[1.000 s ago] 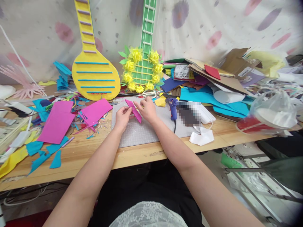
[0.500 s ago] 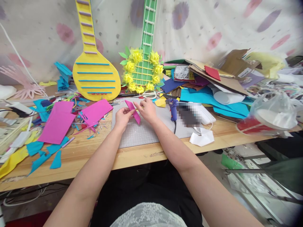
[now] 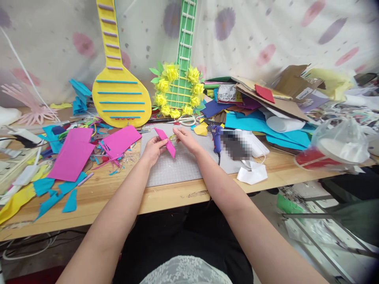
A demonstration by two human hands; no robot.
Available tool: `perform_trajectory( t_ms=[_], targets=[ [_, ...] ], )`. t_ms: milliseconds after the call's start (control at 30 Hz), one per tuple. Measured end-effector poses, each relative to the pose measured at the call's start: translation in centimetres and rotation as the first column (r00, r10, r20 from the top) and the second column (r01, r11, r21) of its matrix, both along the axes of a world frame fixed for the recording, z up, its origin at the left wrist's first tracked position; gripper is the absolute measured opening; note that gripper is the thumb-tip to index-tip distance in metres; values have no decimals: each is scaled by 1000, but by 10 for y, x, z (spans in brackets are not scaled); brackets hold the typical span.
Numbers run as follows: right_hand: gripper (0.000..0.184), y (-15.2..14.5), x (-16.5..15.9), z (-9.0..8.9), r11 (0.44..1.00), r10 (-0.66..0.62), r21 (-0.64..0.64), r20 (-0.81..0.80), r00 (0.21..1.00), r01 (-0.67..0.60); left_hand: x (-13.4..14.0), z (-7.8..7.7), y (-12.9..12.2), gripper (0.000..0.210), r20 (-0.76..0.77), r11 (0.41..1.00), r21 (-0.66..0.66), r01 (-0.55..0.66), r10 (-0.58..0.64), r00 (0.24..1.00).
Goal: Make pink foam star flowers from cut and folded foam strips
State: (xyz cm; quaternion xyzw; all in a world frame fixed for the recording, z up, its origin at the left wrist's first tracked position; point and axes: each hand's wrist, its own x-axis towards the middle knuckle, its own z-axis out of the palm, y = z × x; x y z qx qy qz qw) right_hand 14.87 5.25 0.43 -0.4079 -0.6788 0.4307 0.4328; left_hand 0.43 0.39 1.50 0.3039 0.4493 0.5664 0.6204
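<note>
My left hand pinches a narrow bright pink sheet piece, held tilted above the grey cutting mat. Just to its right is my right hand, fingers bent and pointing toward the pink piece. A small yellowish thing shows by its fingertips, too small to name, and the hand hides part of it. Behind the hands, white-handled scissors lie at the mat's back edge. A purple glue gun rests on the mat to the right, near a yellow scrap.
At the back stand a yellow paper instrument and a green one ringed with yellow flowers. Pink sheets and blue scraps lie left. Piled paper and cardboard and a bagged red cup are on the right.
My right hand has drawn back slightly to the right from the pink piece, leaving a small gap. My left hand still holds the piece in nearly the same place.
</note>
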Motion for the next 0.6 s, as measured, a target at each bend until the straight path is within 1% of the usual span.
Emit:
perform_trajectory(
  t_ms=[67, 133, 267, 367, 467, 600],
  targets=[
    [55, 0, 1, -2, 998, 41, -50, -73, 996, -45, 0, 1, 0, 10, 45, 1000, -12, 28, -27, 999],
    [54, 0, 1, -2, 995, 58, -71, -114, 992, -67, 0, 1, 0, 10, 66, 999, -21, 27, -26, 998],
    [51, -1, 0, -2, 993, 94, -62, -131, 987, -103, 2, 1, 0, 18, 41, 999, -26, -36, 37, 998],
    [50, 0, 2, -2, 997, 72, -11, -89, 993, -73, 2, 2, 1, 19, 36, 998, -40, -58, 60, 998],
    [47, 2, 5, -3, 999, 32, 26, -58, 998, -31, 1, 2, 1, 17, 62, 998, -46, -32, 35, 997],
    [46, 1, 8, 0, 999, 24, 47, -46, 999, -22, -1, 2, 0, 15, 91, 999, -37, -8, 11, 996]
  ],
)
